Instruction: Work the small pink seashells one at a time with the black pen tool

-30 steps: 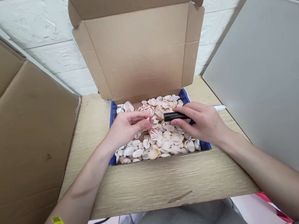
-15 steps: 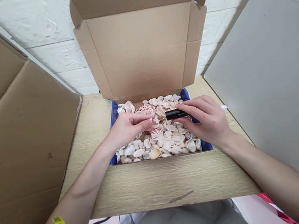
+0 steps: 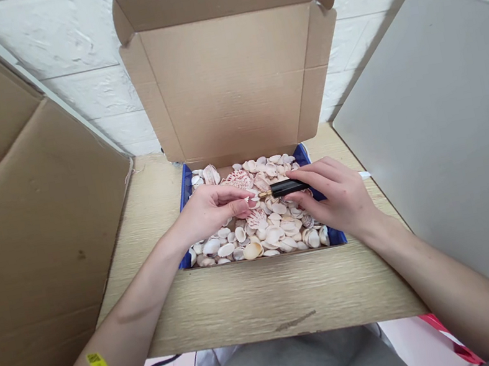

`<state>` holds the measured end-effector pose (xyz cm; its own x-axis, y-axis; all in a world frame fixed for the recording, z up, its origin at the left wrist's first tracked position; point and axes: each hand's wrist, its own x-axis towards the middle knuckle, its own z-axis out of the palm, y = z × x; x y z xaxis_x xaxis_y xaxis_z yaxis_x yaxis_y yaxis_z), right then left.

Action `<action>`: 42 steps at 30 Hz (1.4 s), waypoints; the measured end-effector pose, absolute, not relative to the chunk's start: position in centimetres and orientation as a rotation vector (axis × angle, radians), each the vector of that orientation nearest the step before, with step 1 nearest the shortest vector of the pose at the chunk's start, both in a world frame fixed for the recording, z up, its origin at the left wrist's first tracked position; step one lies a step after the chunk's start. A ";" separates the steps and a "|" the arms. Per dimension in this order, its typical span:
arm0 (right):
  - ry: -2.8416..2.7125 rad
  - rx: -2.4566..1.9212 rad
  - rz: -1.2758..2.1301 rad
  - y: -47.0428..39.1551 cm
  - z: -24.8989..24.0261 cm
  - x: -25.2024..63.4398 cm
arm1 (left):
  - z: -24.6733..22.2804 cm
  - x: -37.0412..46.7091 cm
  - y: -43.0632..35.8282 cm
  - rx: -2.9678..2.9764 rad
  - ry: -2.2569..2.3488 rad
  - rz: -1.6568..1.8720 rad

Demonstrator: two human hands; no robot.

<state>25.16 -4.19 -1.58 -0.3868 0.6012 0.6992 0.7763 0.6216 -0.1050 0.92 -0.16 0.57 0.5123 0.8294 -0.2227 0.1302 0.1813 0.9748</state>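
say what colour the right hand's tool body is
The tool body is black; see head view.

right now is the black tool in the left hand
No, the right hand holds the black tool, its brass tip pointing toward the left hand.

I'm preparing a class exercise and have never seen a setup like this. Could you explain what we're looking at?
There is no machine here, just a person's two bare hands. The camera is worn on the head, looking forward and down, so the arms reach in from the bottom. On the wooden table sits a cardboard box, its lid raised at the back. Many shells fill it. Above them, the left hand pinches a small pale piece, probably a shell, though the fingers partly hide it. The right hand holds a black tool, its brass-coloured tip pointing toward that piece.
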 end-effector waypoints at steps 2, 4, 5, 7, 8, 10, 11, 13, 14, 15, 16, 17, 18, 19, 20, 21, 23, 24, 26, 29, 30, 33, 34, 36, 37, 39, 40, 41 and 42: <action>-2.128 -1.086 -0.258 -4.2 -1.7 25.2 | 0.7 0.9 -0.2 1.324 0.957 0.613; -2.132 -1.081 -0.230 -4.2 -1.8 25.2 | 0.8 0.9 -0.2 1.323 0.963 0.612; -2.132 -1.083 -0.224 -4.2 -1.8 25.2 | 0.8 0.9 -0.2 1.323 0.965 0.615; -2.126 -1.104 -0.219 -4.3 -1.8 25.1 | 0.8 0.9 -0.2 1.331 0.968 0.618; -2.121 -1.115 -0.220 -4.3 -1.8 25.1 | 0.7 0.9 -0.2 1.340 0.971 0.618; -2.108 -1.116 -0.236 -4.3 -1.7 25.0 | 0.6 0.8 -0.1 1.367 0.981 0.614; -2.101 -1.107 -0.249 -4.3 -1.6 25.0 | 0.5 0.7 -0.1 1.384 0.985 0.614; -2.087 -1.081 -0.285 -4.4 -1.5 24.9 | 0.4 0.6 0.0 1.439 0.988 0.638; -2.082 -1.069 -0.303 -4.4 -1.4 24.8 | 0.3 0.6 0.1 1.477 0.987 0.661; -2.077 -1.061 -0.319 -4.4 -1.4 24.8 | 0.2 0.5 0.2 1.519 0.985 0.684; -2.073 -1.052 -0.333 -4.4 -1.3 24.8 | 0.1 0.5 0.2 1.558 0.983 0.705; -2.069 -1.045 -0.345 -4.4 -1.3 24.8 | 0.1 0.4 0.3 1.584 0.981 0.715; -2.066 -1.040 -0.353 -4.4 -1.3 24.8 | 0.1 0.4 0.3 1.596 0.978 0.712; -2.063 -1.040 -0.359 -4.4 -1.3 24.7 | 0.0 0.4 0.3 1.595 0.977 0.701; -2.060 -1.044 -0.361 -4.4 -1.3 24.8 | 0.0 0.4 0.3 1.586 0.977 0.689; -2.060 -1.053 -0.360 -4.4 -1.4 24.8 | 0.0 0.4 0.3 1.575 0.978 0.680; -2.061 -1.076 -0.345 -4.4 -1.4 24.8 | 0.0 0.4 0.4 1.565 0.986 0.674; -2.060 -1.084 -0.332 -4.4 -1.5 24.8 | 0.0 0.4 0.4 1.565 0.991 0.676; -2.059 -1.099 -0.308 -4.4 -1.6 24.8 | 0.0 0.4 0.4 1.564 0.994 0.681; -2.054 -1.134 -0.294 -4.3 -1.6 24.8 | 0.1 0.5 0.3 1.554 0.984 0.690; -2.054 -1.145 -0.295 -4.4 -1.6 24.8 | 0.2 0.6 0.3 1.548 0.979 0.691; -2.055 -1.156 -0.289 -4.4 -1.7 24.8 | 0.3 0.7 0.2 1.535 0.990 0.691; -2.059 -1.156 -0.282 -4.3 -1.7 24.8 | 0.4 0.7 0.2 1.535 0.998 0.692; -2.075 -1.151 -0.269 -4.3 -1.7 24.8 | 0.4 0.7 0.2 1.535 1.014 0.694; -2.084 -1.144 -0.266 -4.3 -1.7 24.8 | 0.4 0.7 0.2 1.534 1.017 0.691; -2.097 -1.126 -0.281 -4.3 -1.6 24.9 | 0.3 0.7 0.1 1.523 1.018 0.681; -2.099 -1.114 -0.303 -4.3 -1.5 24.9 | 0.3 0.7 0.1 1.515 1.019 0.673; -2.098 -1.101 -0.334 -4.3 -1.4 24.9 | 0.3 0.7 0.1 1.508 1.016 0.665; -2.096 -1.086 -0.370 -4.3 -1.3 24.9 | 0.2 0.7 0.1 1.500 1.006 0.654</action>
<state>24.92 -4.32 -1.34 -0.3727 0.5836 0.7214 0.7956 0.6011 -0.0753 0.68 0.11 0.23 0.4760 0.8691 -0.1347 0.2290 0.0254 0.9731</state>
